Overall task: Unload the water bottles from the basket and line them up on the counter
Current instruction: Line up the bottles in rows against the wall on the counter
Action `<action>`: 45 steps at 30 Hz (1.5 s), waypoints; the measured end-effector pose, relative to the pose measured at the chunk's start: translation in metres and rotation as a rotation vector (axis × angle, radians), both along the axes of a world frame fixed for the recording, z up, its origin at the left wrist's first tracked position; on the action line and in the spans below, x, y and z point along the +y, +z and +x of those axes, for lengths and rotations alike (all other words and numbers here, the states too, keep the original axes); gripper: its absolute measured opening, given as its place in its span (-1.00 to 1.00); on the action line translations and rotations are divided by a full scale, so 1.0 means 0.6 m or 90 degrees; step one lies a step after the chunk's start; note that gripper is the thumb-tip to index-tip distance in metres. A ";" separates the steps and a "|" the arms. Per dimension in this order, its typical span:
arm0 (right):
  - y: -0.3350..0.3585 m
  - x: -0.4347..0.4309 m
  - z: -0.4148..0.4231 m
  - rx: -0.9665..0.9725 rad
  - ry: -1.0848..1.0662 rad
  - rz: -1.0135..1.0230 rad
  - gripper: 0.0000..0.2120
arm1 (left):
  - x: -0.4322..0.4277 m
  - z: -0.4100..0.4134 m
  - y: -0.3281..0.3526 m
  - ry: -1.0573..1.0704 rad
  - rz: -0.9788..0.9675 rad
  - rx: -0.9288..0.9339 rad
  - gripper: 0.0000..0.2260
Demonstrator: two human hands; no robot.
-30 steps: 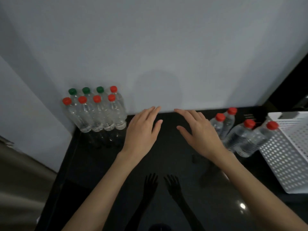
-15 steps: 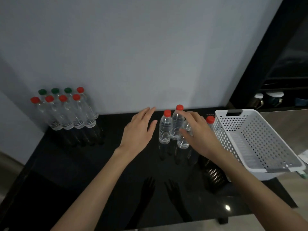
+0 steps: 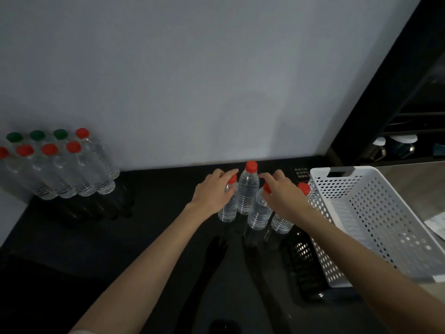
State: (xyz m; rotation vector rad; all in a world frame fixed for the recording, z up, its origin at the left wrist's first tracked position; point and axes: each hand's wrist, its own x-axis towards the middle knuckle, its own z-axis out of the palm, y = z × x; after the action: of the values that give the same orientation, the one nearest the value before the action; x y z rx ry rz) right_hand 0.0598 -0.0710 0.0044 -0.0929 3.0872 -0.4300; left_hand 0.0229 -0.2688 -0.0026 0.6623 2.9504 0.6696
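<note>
Several clear red-capped water bottles stand in a cluster on the black counter (image 3: pixel 149 237), just left of the white perforated basket (image 3: pixel 375 213). My left hand (image 3: pixel 213 192) is wrapped around the neck of the leftmost bottle (image 3: pixel 228 209). My right hand (image 3: pixel 283 195) grips the top of another bottle (image 3: pixel 258 214). Between my hands an upright bottle (image 3: pixel 248 191) stands untouched. A fourth bottle (image 3: pixel 281 224) stands behind my right wrist, next to the basket wall. No bottles show inside the basket.
Two rows of bottles (image 3: pixel 72 169), with green and red caps, stand against the wall at the counter's far left. A dark shelf unit (image 3: pixel 409 131) with cups rises at the right. A paper sheet (image 3: pixel 437 225) lies right of the basket.
Both hands have moved forward from hovering open to closing on the tops of two bottles in the cluster. The view has shifted slightly left.
</note>
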 end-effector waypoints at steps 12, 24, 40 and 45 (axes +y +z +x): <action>-0.038 0.006 0.033 0.000 0.010 -0.001 -0.71 | 0.007 0.005 -0.022 0.058 -0.158 0.129 -0.67; -0.008 -0.028 0.136 0.028 0.075 -0.166 -0.85 | -0.076 0.161 0.005 0.069 -0.121 0.034 -0.63; 0.060 -0.262 0.205 0.011 0.285 -0.243 -0.71 | -0.309 0.352 0.038 0.297 0.031 0.050 -0.70; 0.048 -0.376 0.158 0.017 0.271 -0.283 -0.71 | -0.407 0.308 0.038 0.322 0.041 0.061 -0.68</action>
State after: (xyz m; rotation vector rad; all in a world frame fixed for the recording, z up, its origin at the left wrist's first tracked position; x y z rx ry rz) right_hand 0.1547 -0.2964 0.0332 -0.7445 2.8139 -1.0713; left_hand 0.2078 -0.5130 0.0201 -0.0687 3.2162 0.7793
